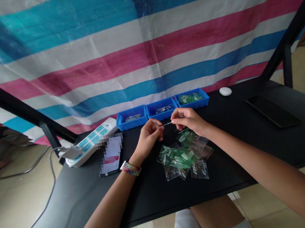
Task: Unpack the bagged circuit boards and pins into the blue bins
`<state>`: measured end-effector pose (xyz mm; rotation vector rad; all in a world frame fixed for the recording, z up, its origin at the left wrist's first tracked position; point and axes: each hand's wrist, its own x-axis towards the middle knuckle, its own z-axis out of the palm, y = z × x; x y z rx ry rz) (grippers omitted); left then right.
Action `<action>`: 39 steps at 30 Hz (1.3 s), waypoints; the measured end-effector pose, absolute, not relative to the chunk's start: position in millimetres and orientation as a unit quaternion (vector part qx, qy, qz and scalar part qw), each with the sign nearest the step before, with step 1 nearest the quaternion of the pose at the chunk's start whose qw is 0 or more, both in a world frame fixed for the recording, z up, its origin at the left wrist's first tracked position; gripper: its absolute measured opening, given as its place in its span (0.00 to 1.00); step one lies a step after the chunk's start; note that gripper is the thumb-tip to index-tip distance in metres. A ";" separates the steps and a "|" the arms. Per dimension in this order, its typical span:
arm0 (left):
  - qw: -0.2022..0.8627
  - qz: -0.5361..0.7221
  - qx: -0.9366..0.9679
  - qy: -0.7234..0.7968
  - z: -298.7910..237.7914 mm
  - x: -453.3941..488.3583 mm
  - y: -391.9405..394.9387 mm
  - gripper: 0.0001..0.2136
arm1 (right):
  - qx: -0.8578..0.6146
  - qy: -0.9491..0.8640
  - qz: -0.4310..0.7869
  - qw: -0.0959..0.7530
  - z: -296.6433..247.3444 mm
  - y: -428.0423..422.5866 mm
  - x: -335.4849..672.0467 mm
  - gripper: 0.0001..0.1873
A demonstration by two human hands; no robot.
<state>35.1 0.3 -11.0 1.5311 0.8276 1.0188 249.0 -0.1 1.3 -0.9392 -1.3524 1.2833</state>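
Observation:
My left hand [150,133] and my right hand [188,121] meet over the middle of the table, fingertips pinched. Between them runs a thin metal pin [167,124], one end in each hand; its exact kind is too small to tell. Just below lies a heap of green printed plastic packets [177,156], partly under my right wrist. Small clear bags [199,169] with short thin rods inside stick out at its near side. Behind my hands stand three blue bins: the left bin [132,123] has clear packets, the middle bin [162,114] loose metal pins, the right bin [193,104] green packets.
A white power strip [93,140] with a plug and cable lies at the left, beside a lit phone [111,154]. At the right are a dark phone [272,110] and a white oval object [225,91]. A striped sheet [141,53] hangs behind the black table [82,205].

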 end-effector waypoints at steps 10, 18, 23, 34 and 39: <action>0.242 0.302 0.860 0.332 -9.9 35.0 -3.4 0.09 | -0.452 -0.452 0.407 0.652 -10.6 38.3 250.5 0.12; 0.188 0.239 0.900 0.312 -15.7 38.4 -6.6 0.13 | -0.505 -0.527 0.258 0.633 -24.7 48.4 260.9 0.11; 0.179 0.237 0.901 0.315 -12.7 40.7 -8.9 0.14 | -0.509 -0.591 0.223 0.584 -23.7 42.2 263.7 0.10; 0.166 0.248 0.897 0.327 -14.6 36.4 -6.5 0.14 | -0.443 -0.802 0.089 0.392 -1.7 23.0 278.2 0.07; 0.164 0.259 0.891 0.336 -19.0 34.0 -3.4 0.14 | -0.453 -0.849 0.037 0.270 2.9 12.5 287.6 0.06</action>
